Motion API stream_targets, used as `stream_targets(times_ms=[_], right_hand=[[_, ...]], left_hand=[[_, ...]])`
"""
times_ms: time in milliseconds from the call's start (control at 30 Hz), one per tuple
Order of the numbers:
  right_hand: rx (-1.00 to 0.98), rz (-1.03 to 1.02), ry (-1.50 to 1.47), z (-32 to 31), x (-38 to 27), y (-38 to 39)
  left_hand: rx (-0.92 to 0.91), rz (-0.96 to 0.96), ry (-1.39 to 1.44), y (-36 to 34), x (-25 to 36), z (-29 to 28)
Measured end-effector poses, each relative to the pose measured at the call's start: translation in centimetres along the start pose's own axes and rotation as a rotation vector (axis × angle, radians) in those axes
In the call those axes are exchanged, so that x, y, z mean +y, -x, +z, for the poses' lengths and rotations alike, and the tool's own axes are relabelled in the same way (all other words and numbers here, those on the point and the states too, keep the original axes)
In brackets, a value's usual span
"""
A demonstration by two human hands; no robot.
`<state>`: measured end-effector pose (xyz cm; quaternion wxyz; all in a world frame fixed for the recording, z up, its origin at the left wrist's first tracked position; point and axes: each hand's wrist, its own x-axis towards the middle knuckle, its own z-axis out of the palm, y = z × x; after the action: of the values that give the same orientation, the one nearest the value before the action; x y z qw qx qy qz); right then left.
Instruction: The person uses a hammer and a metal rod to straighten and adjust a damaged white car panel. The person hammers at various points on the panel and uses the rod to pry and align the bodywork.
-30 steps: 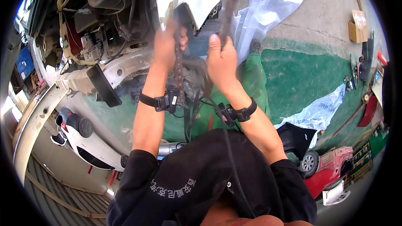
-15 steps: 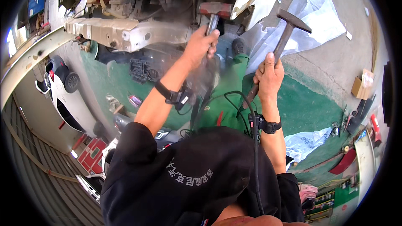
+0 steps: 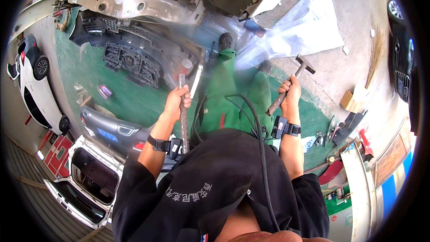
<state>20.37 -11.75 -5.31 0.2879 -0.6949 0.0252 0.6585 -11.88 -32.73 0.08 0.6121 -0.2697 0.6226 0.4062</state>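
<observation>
My left hand [image 3: 178, 101] is wrapped round the long speckled handle of a red-headed sledgehammer [image 3: 184, 127]. Its head points away from me, slightly smeared by motion, over a dark car bumper part. In my right hand [image 3: 291, 92] is a second hammer [image 3: 276, 104], with a narrow dark steel head and a metal-looking handle, held tilted at the right. Both hammers are in the air, apart from each other. Ahead of them lies the stripped front of a car, with a bare, scuffed metal cross beam [image 3: 154, 10].
A black bumper with grille [image 3: 132, 60] lies on the green floor. Clear plastic sheeting [image 3: 304, 27] spreads ahead right, near a straw broom [image 3: 378, 58] and a cardboard box [image 3: 351, 101]. A grey bumper [image 3: 107, 127] sits at left. A cable runs down my front.
Both hands have come back toward me with their hammers, away from the car's beam. The left one has also moved left. My view has shifted, and more floor shows.
</observation>
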Motion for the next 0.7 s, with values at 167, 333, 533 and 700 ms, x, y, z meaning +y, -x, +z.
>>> stream_targets(times_ms=[167, 333, 533, 700], right_hand=[[-0.023, -0.002, 0.007, -3.6, -1.3, 0.7], [-0.137, -0.180, 0.225, -2.1, -3.8, 4.7], [-0.301, -0.348, 0.310, 2.7, -3.6, 5.4], [-0.282, -0.494, 0.352, 8.3, -0.9, 4.2]], left_hand=[[-0.045, 0.078, 0.028, 0.7, -3.1, 2.1], [-0.147, 0.200, -0.009, 0.9, -1.5, 8.5], [-0.262, 0.333, -0.179, -2.1, 6.3, 15.9], [-0.279, 0.479, -0.401, -4.3, 12.5, 19.9]])
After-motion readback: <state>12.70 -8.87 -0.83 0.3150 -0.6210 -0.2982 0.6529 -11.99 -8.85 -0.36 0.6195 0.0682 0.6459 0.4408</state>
